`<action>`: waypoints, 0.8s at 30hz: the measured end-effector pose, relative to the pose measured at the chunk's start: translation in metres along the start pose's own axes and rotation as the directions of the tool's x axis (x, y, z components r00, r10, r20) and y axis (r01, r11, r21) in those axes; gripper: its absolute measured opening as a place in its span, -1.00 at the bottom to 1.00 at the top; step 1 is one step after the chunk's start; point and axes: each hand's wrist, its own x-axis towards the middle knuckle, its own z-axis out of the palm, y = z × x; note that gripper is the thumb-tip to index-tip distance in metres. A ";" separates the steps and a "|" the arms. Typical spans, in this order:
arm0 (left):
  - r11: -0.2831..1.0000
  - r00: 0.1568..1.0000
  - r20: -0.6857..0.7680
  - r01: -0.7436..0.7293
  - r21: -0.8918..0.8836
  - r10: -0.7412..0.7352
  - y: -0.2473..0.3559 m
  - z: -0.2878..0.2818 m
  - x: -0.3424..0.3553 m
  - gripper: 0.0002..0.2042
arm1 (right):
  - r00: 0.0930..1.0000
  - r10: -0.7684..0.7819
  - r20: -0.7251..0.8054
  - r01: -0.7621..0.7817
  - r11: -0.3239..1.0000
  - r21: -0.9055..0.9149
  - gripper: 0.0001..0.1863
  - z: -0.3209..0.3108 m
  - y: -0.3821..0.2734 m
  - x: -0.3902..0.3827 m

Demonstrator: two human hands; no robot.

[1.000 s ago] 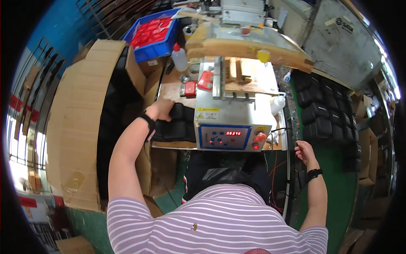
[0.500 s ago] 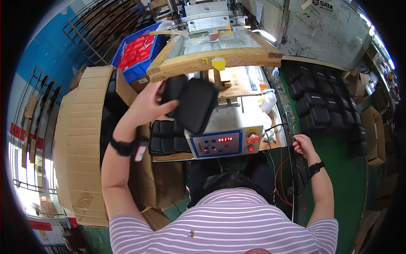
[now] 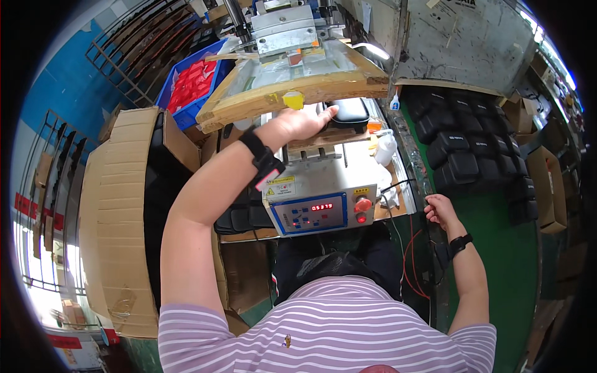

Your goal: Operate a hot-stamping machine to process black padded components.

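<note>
My left hand [image 3: 306, 124] reaches under a raised wooden-framed screen [image 3: 249, 102]. Its thumb lies against the edge of a black zip-style case [image 3: 348, 112], which sits on a wooden fixture [image 3: 329, 135] on the machine. The other fingers are partly hidden behind the hand and the frame; they seem to grip the case's near side. To the right of the machine, my right hand [image 3: 440, 210] hangs beside the bench edge with curled fingers, and nothing shows in it. A control panel [image 3: 314, 213] with a red display and red buttons faces me.
A cardboard box [image 3: 121, 205] of black cases stands at my left. More black cases [image 3: 242, 217] lie beside the panel, and several rows [image 3: 457, 155] sit on the green surface at right. A blue crate [image 3: 165, 99] holds red pieces. A white bottle [image 3: 385, 148] stands right of the fixture.
My left hand has moved right and forward, bringing the black case from above the panel's left side onto the fixture under the screen. My right hand has hardly moved.
</note>
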 end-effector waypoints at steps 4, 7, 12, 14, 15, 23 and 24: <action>0.999 0.994 0.111 -0.001 -0.036 0.005 0.008 -0.007 -0.002 -0.17 | 0.999 0.033 0.006 -0.033 0.999 -0.005 -0.81 0.001 -0.001 -0.002; 0.999 0.981 0.191 -0.008 -0.046 0.017 -0.005 -0.004 -0.001 -0.15 | 0.999 0.021 0.034 -0.020 0.999 -0.032 -0.77 0.000 0.003 0.007; 0.887 0.895 -0.040 -0.446 -0.119 0.444 -0.034 0.014 -0.045 -0.31 | 1.000 -0.019 -0.009 0.019 0.998 -0.063 -0.75 0.006 0.005 0.002; 0.674 0.923 -0.067 -0.324 -0.664 0.378 -0.040 0.004 -0.075 -0.46 | 0.999 -0.033 -0.038 0.030 0.997 -0.072 -0.76 0.004 0.006 -0.001; 0.587 0.966 -0.076 -0.211 -0.781 0.246 -0.048 0.005 -0.094 -0.48 | 0.998 -0.038 -0.049 0.034 0.997 -0.075 -0.76 0.001 0.010 0.000; 0.947 0.920 -0.350 0.061 -0.317 -0.176 -0.175 0.085 -0.153 -0.77 | 1.000 0.005 -0.030 -0.008 0.995 -0.103 -0.78 0.006 0.005 0.008; 0.981 0.938 -0.343 -0.029 -0.192 -0.039 -0.193 0.106 -0.151 -0.80 | 1.000 0.005 -0.031 -0.008 0.994 -0.109 -0.79 0.008 0.003 0.008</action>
